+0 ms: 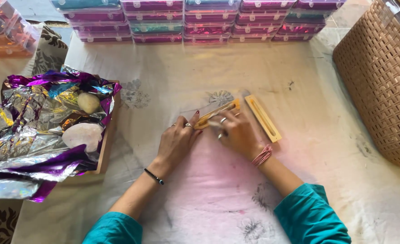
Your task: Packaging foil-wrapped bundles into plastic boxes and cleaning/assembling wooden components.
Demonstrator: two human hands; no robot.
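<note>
Both hands press flat on a yellow wooden mould point(216, 114) mid-desk: left hand point(177, 141), right hand point(237, 133), fingers spread, gripping nothing. Second mould half point(264, 118) just right; foil-filled tray point(106, 140) left, wicker basket point(380, 81) right.

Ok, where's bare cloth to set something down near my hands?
Free: between the yellow moulds and the stacked boxes, and between the moulds and the wicker basket. Crowded: the foil-filled tray on the left.

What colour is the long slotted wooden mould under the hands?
Yellow, seen in the head view: the long slotted wooden mould.
</note>
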